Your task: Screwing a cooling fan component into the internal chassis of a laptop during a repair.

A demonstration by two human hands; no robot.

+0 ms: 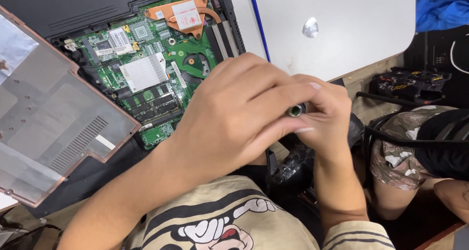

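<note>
We see both hands raised together in front of the chest, above the near edge of the opened laptop. Pinched between them is a small dark cylindrical metal tool tip with a hollow greenish end (295,111), most likely a socket or bit holder. Only its round end shows, so its long axis points roughly up toward us and the rest of its length is hidden inside the grip.

Our left hand (234,118) reaches across from the left and covers most of the piece, its fingers curled narrowly with the tips closing over the top and underside of the round end. Our right hand (327,118) comes up from below on the right, fingers folded tight against the same piece. The hands touch each other around it, and neither is clearly nearer; we cannot tell which one carries the weight.

The exposed green circuit board with a silver heat sink and copper heat pipe (151,69) lies up and to the left of the hands, well apart from the tool tip and partly hidden behind the left hand. Farther left, the removed grey metal bottom cover with a copper-coloured rim (44,118) rests tilted over the black laptop base (83,8). A closed white laptop lid (342,30) lies beyond the hands, to the upper right.
</note>
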